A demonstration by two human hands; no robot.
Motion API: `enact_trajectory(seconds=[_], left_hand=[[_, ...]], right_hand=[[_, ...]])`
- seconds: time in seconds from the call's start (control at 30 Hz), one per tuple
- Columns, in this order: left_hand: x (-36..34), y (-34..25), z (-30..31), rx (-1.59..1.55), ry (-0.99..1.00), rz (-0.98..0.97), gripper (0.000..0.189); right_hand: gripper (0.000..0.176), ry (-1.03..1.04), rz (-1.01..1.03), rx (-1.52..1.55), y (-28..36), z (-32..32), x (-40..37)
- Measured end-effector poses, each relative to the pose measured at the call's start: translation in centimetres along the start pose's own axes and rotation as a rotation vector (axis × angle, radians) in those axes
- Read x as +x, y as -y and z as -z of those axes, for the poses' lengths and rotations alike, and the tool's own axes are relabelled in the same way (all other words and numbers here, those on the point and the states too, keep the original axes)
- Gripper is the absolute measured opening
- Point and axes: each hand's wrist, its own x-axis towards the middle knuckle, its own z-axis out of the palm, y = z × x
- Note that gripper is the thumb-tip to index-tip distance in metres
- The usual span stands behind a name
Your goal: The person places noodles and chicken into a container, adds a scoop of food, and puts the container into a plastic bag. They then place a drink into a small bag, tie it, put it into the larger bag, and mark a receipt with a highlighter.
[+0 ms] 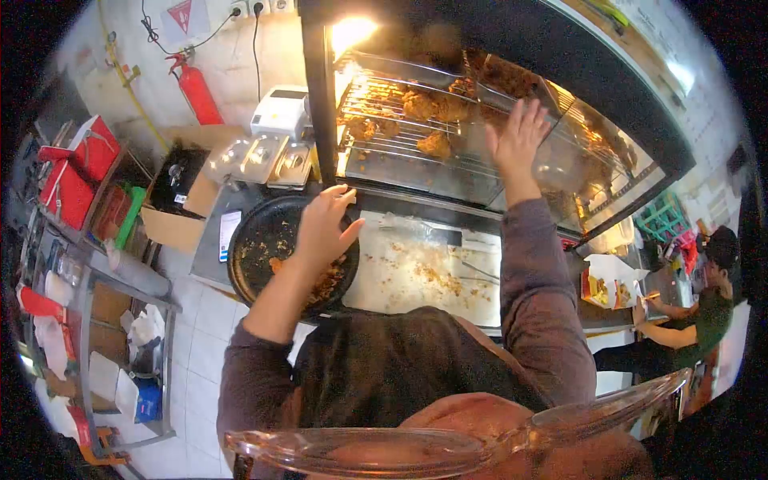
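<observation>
My right hand [518, 144] is raised with its fingers stretched, flat at the glass front of a lit food warmer [416, 194]. Behind the glass, pieces of fried chicken [436, 145] lie on wire racks [392, 148]. My left hand [326, 226] has its thumb and fingers apart, fingertips right at the warmer's lower left corner. Beneath that hand is a round black pan [245, 276] with brown crumbs and fried bits in it. To its right, a pale tray [376, 284] holds scattered crumbs, and tongs [480, 272] lie at its right side.
A phone [230, 236] lies left of the pan. Lidded metal containers [262, 154] and a white printer-like device [280, 110] stand behind it. At right, a person [708, 312] is beside a food box [612, 284]. A fire extinguisher [194, 90] hangs on the wall; shelving [120, 276] is at left.
</observation>
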Motion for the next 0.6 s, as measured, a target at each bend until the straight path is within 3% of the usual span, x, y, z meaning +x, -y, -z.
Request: enact_trajectory(seconds=[0.1, 0.23, 0.27, 0.3, 0.43, 0.5, 0.6], left_hand=[[-1.0, -0.2, 8.6, 0.071, -0.086, -0.291, 0.026], [-2.5, -2.8, 17.7, 0.088, -0.272, -0.488, 0.029], [-2.9, -4.1, 19.8, 0.117, -0.164, -0.469, 0.024], [-3.3, -4.5, 20.7, 0.077, -0.152, -0.495, 0.02], [-3.4, -4.0, 19.3, -0.003, -0.566, -0.658, 0.011], [-3.4, -3.4, 19.5, 0.012, -0.635, -0.786, 0.004], [-3.4, -2.5, 19.9, 0.078, -0.669, -0.754, 0.005]], right_hand=[[0.077, 0.069, -0.042, -0.143, -0.7, -2.8, 1.2], [0.085, 0.07, -0.069, -0.231, 0.8, -3.7, 2.2], [0.085, 0.056, -0.064, -0.193, 1.4, -4.2, 2.3], [0.084, 0.045, -0.06, -0.133, 2.7, -4.3, 2.5], [0.082, 0.055, -0.006, -0.051, 8.7, -6.1, 4.4], [0.083, -0.047, 0.046, 0.064, 11.1, -8.1, 4.8], [0.082, -0.185, 0.088, 0.375, 15.5, -9.6, 5.4]])
